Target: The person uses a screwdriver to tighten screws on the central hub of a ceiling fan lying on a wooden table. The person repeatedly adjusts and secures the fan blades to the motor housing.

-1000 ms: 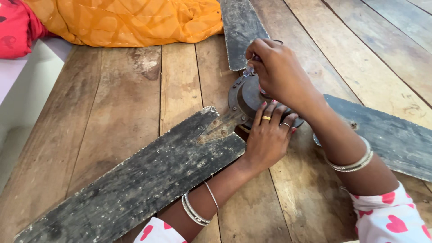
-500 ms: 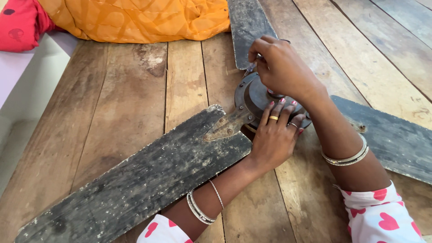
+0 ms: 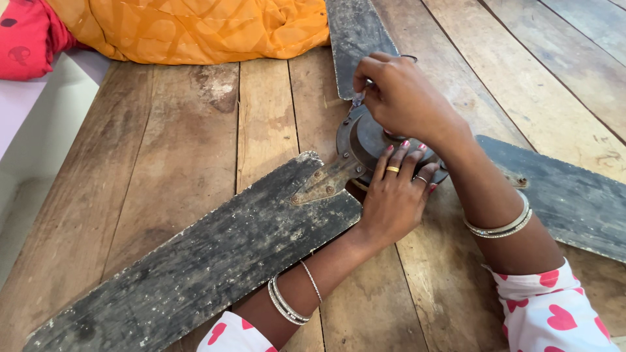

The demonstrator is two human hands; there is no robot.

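An old, dirty ceiling fan lies flat on a wooden plank table. Its round metal hub sits mid-frame, with one dark blade reaching to the lower left, another blade going up, and a third blade to the right. My left hand rests flat on the near side of the hub, fingers spread over it. My right hand hovers over the far rim of the hub, fingertips pinched on a small metal piece; what it is cannot be made out.
Orange cloth is bunched at the table's far edge, with red fabric at the far left corner. The table's left edge drops off to a pale floor. A rusty bracket joins the near blade to the hub.
Both hands stay on the hub. The right hand's fingers have shifted slightly at the rim; the view has drifted a little.
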